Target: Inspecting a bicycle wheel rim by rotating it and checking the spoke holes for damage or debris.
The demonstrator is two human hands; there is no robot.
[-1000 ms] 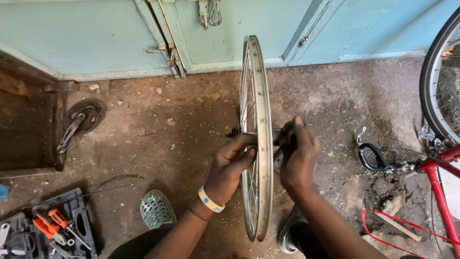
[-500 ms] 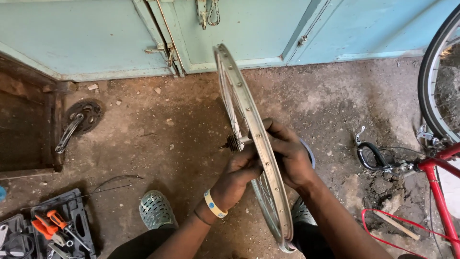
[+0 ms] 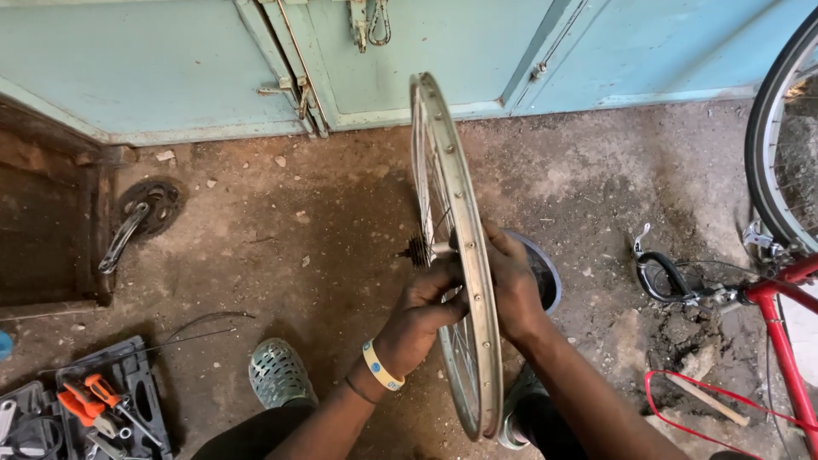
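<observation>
I hold a bare metal bicycle wheel rim upright and edge-on in front of me, its top leaning slightly left. A small toothed sprocket sticks out from the hub on the left side. My left hand, with a yellow wristband, grips the hub area and spokes from the left. My right hand is closed on the hub from the right side of the rim. The rim's bottom rests near my feet.
A crank arm with chainring lies on the dirt floor at left. An open tool case with orange-handled tools sits bottom left. A red bicycle stands at right. Pale blue doors run along the back. My green shoe is below.
The rim has swung from a strong tilt back toward upright, and both hands have shifted on the hub. The sprocket now shows on the left side.
</observation>
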